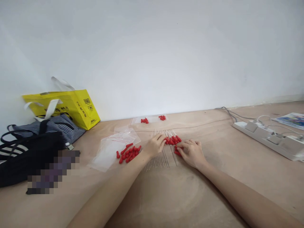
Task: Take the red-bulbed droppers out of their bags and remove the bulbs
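Both forearms enter from the near edge of the table and converge, palms down. Right hand: wrist low, fingers bent, thumb and fingertips at a few red bulbs; cannot tell whether gripped or only touched. Left hand: fingers curled, tips pointing right, at the left end of a cluster of bulbs lying over thin tubes; grip likewise unclear. Tubes lie side by side between the hands, partly under the left.

Loose pile of bulbs beside left forearm, by clear sleeves. Right: power strip, plugs fitted. Far left: yellow bag, dark characters partly covered by a handle; QR code and small print on side, illegible. Farthest: two small bulb groups on clear plastic, near the wall.
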A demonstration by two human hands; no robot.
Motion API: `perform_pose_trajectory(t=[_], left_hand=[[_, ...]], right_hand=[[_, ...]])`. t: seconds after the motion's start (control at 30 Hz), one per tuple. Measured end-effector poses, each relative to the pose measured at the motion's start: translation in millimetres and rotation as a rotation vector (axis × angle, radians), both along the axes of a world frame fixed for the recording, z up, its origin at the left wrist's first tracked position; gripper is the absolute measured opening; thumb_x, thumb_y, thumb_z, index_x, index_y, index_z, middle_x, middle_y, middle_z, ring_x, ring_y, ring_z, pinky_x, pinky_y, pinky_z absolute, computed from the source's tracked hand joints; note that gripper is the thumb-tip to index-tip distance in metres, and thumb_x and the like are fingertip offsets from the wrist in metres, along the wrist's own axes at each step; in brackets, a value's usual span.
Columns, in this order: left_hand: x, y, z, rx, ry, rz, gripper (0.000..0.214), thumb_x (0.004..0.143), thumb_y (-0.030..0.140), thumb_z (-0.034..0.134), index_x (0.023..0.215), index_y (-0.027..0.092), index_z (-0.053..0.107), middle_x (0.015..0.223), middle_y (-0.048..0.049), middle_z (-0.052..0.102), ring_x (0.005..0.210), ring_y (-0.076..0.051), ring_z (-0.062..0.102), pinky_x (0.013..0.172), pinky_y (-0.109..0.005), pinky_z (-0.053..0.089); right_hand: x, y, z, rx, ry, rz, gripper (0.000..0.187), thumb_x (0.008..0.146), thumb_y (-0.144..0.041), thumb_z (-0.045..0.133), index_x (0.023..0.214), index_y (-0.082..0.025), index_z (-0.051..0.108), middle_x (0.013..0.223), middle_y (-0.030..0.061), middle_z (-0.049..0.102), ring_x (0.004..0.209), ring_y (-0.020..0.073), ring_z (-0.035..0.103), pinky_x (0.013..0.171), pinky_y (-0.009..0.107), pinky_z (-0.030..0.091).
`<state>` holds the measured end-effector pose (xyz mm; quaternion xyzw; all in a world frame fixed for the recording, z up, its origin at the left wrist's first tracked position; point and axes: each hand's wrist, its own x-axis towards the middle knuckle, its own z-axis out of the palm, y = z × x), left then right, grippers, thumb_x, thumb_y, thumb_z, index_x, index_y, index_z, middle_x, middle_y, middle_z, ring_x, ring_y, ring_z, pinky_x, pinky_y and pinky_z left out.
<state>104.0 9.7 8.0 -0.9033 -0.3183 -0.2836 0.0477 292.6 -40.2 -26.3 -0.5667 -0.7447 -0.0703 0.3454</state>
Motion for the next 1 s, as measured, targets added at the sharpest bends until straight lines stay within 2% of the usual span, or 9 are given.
perform_pose_trajectory(t=[0.13,0.27,0.37,0.53,0.63,0.73,0.8,0.93,1.0], left_hand=[[-32,-22,5.1,-0.035,-0.303,0.082,0.013,0.083,0.02,0.039,0.094,0.017,0.047,0.083,-0.0042,0.056,0.078,-0.015,0.056,0.07,-0.029,0.047],[-62,-50,0.0,-0.299,-0.583,0.055,0.013,0.082,0.022,0.04,0.093,0.018,0.044,0.092,-0.0062,0.057,0.082,-0.016,0.059,0.073,-0.032,0.049],[-69,-64,-5.3,-0.484,-0.759,0.001,0.01,0.079,0.024,0.041,0.087,0.018,0.043,0.095,-0.0076,0.056,0.085,-0.018,0.06,0.075,-0.034,0.05],[-64,-70,-13.3,-0.706,-0.764,-0.114,0.008,0.075,0.021,0.042,0.082,0.018,0.043,0.093,-0.0068,0.056,0.082,-0.018,0.06,0.073,-0.035,0.051],[-60,-71,-17.5,-0.776,-0.748,-0.176,0.009,0.075,0.019,0.041,0.084,0.018,0.043,0.094,-0.0066,0.056,0.083,-0.017,0.06,0.074,-0.036,0.05],[-59,-75,-18.3,-0.747,-0.707,-0.197,0.01,0.076,0.019,0.041,0.085,0.018,0.044,0.094,-0.0069,0.056,0.082,-0.017,0.059,0.074,-0.035,0.05],[-60,-77,-16.8,-0.651,-0.624,-0.179,0.01,0.077,0.019,0.041,0.086,0.018,0.046,0.093,-0.0071,0.057,0.083,-0.017,0.058,0.074,-0.034,0.048],[-59,-75,-14.2,-0.277,-0.316,-0.04,0.019,0.079,0.024,0.048,0.096,0.018,0.052,0.09,-0.0056,0.061,0.084,-0.017,0.055,0.076,-0.032,0.042],[-58,-70,-15.1,-0.078,-0.205,-0.018,0.017,0.08,0.026,0.051,0.095,0.02,0.056,0.083,-0.003,0.064,0.078,-0.016,0.055,0.074,-0.031,0.039]], right_hand=[[0,0,1.2,0.031,0.05,-0.009,0.017,0.079,-0.026,0.048,0.074,-0.027,0.064,0.068,-0.0019,0.063,0.069,0.0148,0.05,0.065,0.03,0.022],[-5,-2,1.9,0.105,0.11,0.021,0.019,0.081,-0.027,0.046,0.076,-0.025,0.065,0.066,-0.0007,0.062,0.066,0.0141,0.05,0.066,0.03,0.023],[-14,-8,3.8,0.175,0.117,0.07,0.019,0.081,-0.029,0.046,0.08,-0.023,0.065,0.069,0.0011,0.061,0.067,0.0139,0.049,0.067,0.03,0.024],[-34,-17,6.5,0.23,-0.002,0.231,0.025,0.081,-0.033,0.049,0.102,-0.024,0.059,0.095,0.0036,0.062,0.088,0.017,0.05,0.08,0.034,0.025],[-43,-16,2.9,0.26,-0.059,0.321,0.022,0.083,-0.031,0.048,0.101,-0.026,0.059,0.091,0.0013,0.065,0.089,0.016,0.05,0.089,0.039,0.021],[-45,-13,-2.1,0.278,-0.085,0.371,0.018,0.084,-0.028,0.047,0.095,-0.028,0.061,0.076,-0.0015,0.065,0.083,0.014,0.052,0.092,0.041,0.019],[-46,-13,-3.8,0.285,-0.096,0.384,0.018,0.084,-0.025,0.046,0.091,-0.027,0.062,0.068,-0.0022,0.063,0.079,0.0134,0.052,0.092,0.041,0.019],[-46,-16,-2.3,0.291,-0.102,0.378,0.019,0.083,-0.021,0.044,0.086,-0.023,0.062,0.066,-0.0014,0.06,0.075,0.0132,0.05,0.09,0.041,0.021],[-46,-18,-0.9,0.283,-0.113,0.378,0.018,0.083,-0.022,0.044,0.084,-0.023,0.062,0.064,-0.0014,0.059,0.073,0.013,0.049,0.089,0.04,0.022]])
